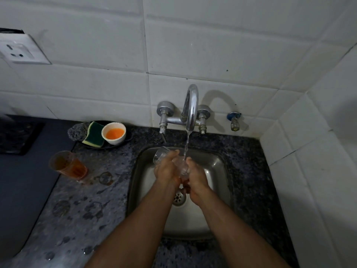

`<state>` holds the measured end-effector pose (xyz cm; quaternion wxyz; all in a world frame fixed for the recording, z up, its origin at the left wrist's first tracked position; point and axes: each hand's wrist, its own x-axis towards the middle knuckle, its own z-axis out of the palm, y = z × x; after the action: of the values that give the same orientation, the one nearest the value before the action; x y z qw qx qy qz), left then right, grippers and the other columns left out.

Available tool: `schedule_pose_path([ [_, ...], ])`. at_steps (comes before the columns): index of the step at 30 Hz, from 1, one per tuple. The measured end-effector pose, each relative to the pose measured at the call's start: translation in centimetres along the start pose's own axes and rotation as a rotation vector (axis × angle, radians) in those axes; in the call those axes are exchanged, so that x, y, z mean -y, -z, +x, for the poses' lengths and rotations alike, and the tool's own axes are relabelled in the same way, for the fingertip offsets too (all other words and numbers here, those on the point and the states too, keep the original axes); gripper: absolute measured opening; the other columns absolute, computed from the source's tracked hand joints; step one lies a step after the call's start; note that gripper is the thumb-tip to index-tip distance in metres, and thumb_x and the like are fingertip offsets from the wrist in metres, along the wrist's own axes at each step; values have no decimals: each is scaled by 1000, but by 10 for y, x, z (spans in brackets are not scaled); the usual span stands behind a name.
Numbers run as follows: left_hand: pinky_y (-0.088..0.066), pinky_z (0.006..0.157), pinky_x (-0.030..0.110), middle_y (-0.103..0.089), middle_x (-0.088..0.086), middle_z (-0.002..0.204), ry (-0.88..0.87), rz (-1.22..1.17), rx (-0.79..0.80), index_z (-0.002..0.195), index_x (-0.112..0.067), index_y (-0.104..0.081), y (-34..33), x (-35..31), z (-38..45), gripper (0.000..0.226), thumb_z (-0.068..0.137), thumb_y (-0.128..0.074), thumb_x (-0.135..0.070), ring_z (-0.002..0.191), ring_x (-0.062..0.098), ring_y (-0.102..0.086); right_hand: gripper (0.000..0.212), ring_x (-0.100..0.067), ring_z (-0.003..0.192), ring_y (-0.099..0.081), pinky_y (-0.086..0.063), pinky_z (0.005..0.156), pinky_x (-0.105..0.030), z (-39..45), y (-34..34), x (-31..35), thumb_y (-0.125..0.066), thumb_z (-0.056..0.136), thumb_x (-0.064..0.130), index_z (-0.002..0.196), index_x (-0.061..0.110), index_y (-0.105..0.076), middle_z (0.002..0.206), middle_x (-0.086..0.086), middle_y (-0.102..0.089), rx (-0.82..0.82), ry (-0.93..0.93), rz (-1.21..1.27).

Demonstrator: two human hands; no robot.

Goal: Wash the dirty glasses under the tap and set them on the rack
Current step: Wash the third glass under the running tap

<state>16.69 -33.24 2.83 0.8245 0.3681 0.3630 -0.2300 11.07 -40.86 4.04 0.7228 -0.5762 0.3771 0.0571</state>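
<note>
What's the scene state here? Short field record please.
tap: running, stream falls into sink
sink: steel, both hands over it
left hand: grips clear glass
right hand: on the same glass, under the stream
clear glass: tilted, being rinsed
orange glass: on counter left of sink, orange liquid inside, unwashed
sponge: on dish behind counter
bowl: beside sponge, orange liquid inside
rack: not in view
</note>
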Motion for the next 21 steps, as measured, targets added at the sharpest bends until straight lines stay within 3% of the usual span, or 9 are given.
schedule_pose_path([
  [3,-58,60,37,-68,10,86,30,-3,30,98,-10,-69,-3,-3,0,47,58,-90,-22,67,26,-70,38,-17,80,-75,-61,64,-41,-3,8,0,-64,96,57,104,20,-67,93,0,-77,8,219,-250],
  [6,-57,56,33,-64,9,84,44,-21,27,103,-9,-65,-7,-3,3,46,63,-88,-17,60,23,-67,34,-7,87,-74,-63,73,-36,1,17,-12,-70,96,50,111,21,-60,98,4,-76,9,508,-422],
  [8,-55,52,31,-65,9,83,24,3,38,109,-8,-66,-9,-3,0,46,68,-85,-17,60,23,-67,38,-15,85,-75,-62,73,-41,-2,14,-12,-70,93,54,107,20,-62,94,2,-76,4,439,-279],
  [10,-56,52,32,-68,10,86,11,9,23,113,-7,-71,-10,-4,-1,48,69,-85,-18,65,24,-68,41,-22,72,-73,-57,60,-38,-5,7,-4,-67,93,56,104,17,-70,87,-3,-75,15,181,-52],
  [13,-58,56,36,-69,10,88,15,-29,-6,110,-6,-72,0,-3,2,45,69,-86,-19,68,25,-70,44,-11,45,-52,-45,47,-28,-9,6,9,-61,99,55,107,14,-75,67,-2,-64,88,-111,9],
  [16,-61,59,40,-71,12,87,-10,40,-28,106,-3,-69,2,-1,1,50,63,-89,-20,69,27,-72,43,-13,65,-69,-63,65,-42,-6,10,4,-63,93,62,97,21,-71,77,2,-72,7,194,-382],
  [18,-66,70,44,-74,15,94,-26,42,-78,105,3,-71,0,-1,5,43,68,-88,-10,76,29,-76,36,-13,77,-72,-65,70,-46,-5,12,-5,-67,94,58,98,23,-61,85,2,-72,-26,436,-540],
  [20,-64,70,40,-72,16,95,-15,59,-52,108,4,-71,-2,0,5,42,72,-86,-11,75,28,-74,34,-13,75,-70,-64,66,-45,-10,12,-5,-67,96,55,99,21,-60,87,2,-72,-11,412,-469],
  [21,-63,67,38,-72,15,96,-5,67,-29,112,4,-72,-2,-1,3,46,72,-87,-14,74,27,-73,34,-13,68,-68,-61,59,-40,-11,11,0,-65,98,55,101,21,-63,85,2,-73,-2,277,-328],
])
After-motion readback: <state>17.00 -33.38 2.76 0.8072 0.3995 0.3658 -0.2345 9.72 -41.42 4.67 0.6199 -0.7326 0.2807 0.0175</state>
